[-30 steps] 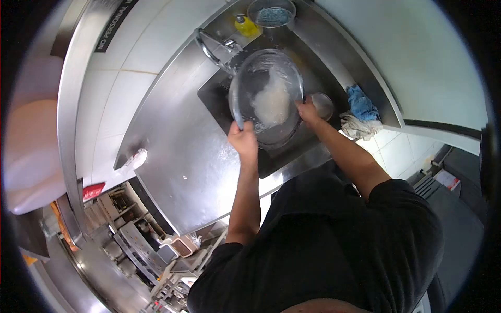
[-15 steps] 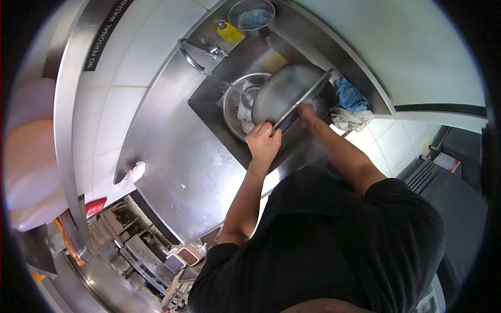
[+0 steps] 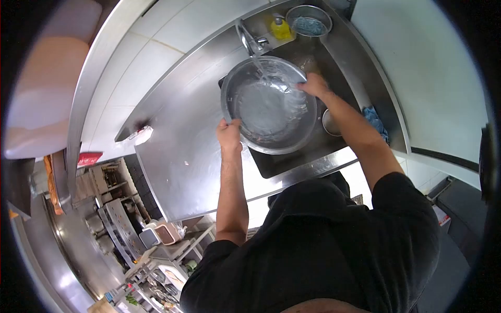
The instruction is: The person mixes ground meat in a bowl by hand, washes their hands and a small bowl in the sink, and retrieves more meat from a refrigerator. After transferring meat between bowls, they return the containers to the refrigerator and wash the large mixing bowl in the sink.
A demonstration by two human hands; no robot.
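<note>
A large round metal bowl (image 3: 266,112) faces up over the sink, its inside wet, with water falling into it from the faucet (image 3: 244,39). My left hand (image 3: 228,134) is closed on its near left rim. My right hand (image 3: 314,86) grips the rim on the far right. Below the bowl is the dark sink basin (image 3: 282,166), mostly covered by it. A smaller round metal container (image 3: 331,123) sits in the basin, partly behind my right forearm.
Behind the sink stand a yellow soap bottle (image 3: 281,28) and a metal bowl with a blue scrubber (image 3: 308,25). A blue cloth (image 3: 376,123) hangs at the right edge. The steel counter (image 3: 177,177) extends left, with a white and red packet (image 3: 140,135) by the wall.
The large bowl has turned from tilted on its side to facing up, under the running water. Both hands moved with it, staying on its rim. My view has shifted too.
</note>
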